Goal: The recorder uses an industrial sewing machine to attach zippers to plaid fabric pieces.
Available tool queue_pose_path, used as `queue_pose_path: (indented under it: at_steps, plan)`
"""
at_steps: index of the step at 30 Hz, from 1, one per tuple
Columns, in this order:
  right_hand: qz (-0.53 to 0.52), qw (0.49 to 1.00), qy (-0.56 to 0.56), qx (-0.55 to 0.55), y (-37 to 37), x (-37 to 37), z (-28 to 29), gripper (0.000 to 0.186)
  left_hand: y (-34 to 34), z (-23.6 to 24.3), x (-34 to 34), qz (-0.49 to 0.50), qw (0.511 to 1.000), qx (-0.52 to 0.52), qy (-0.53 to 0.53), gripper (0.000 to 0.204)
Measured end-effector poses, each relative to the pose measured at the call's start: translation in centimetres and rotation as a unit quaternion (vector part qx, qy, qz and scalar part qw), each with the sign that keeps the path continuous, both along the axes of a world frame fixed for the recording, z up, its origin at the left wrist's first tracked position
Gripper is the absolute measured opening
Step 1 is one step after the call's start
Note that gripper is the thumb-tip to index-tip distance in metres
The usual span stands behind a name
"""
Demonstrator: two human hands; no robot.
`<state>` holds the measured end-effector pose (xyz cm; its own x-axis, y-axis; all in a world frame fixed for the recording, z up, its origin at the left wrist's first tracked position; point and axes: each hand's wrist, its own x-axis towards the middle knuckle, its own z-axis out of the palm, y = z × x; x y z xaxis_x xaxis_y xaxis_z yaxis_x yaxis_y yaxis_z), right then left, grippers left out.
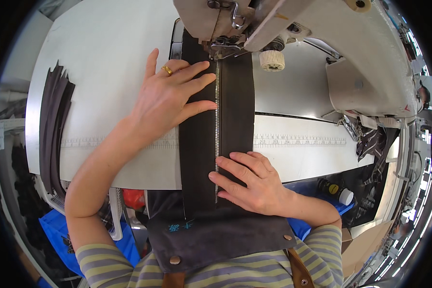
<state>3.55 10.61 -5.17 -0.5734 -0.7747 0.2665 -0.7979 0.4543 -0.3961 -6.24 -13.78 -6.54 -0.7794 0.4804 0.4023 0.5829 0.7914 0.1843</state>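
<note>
Here, at the table's [105, 48] left edge, a stack of dark strips [55, 125] is lying untouched, well apart from the hands. Just right of it, the left hand [170, 98] is pressing flat, fingers spread wide and holding nothing, its fingertips resting on the left half of the dark fabric [197, 144] just beside the zipper [217, 120]. The fabric is running from the near edge of the table straight up the middle to the presser foot [222, 47] of the sewing machine [321, 43]. The zipper's far end is sitting under that foot, so the seam seems to be only starting: nearly the whole length of zipper is lying on the near side of the foot, apparently unsewn, though stitches are too fine to tell. The right hand [252, 182] is lying open and flat near the table's near edge, fingers touching the zipper and the fabric's right half, gripping nothing. A ruler strip [297, 140] is crossing the table beneath the fabric.
</note>
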Motion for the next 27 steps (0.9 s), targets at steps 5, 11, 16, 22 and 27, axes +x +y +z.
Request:
queue_pose_path:
  at_steps: [5, 11, 16, 22, 27]
  plan:
    - [-0.006, 1.0, 0.001, 0.006, -0.1, -0.6, 0.1, 0.05, 0.1, -0.2, 0.1, -0.001, 1.0, -0.006, 0.016, 0.043]
    - [-0.003, 1.0, 0.018, 0.017, -0.2, -1.8, 0.1, 0.044, 0.0, -0.3, 0.1, 0.006, 0.999, -0.02, 0.027, 0.039]
    - [0.048, 0.996, 0.077, -0.006, -0.3, -1.2, 0.2, 0.042, 0.5, -0.6, 0.7, 0.021, 1.0, 0.001, 0.018, 0.038]
    - [0.036, 0.997, 0.069, 0.02, 0.0, -2.2, -0.2, 0.039, 0.6, -0.6, 0.9, 0.025, 1.0, -0.012, 0.007, 0.04]
    - [0.049, 0.995, 0.087, 0.016, -0.1, -3.9, -0.3, 0.043, 0.7, -0.3, 1.2, 0.013, 1.0, -0.016, 0.001, 0.046]
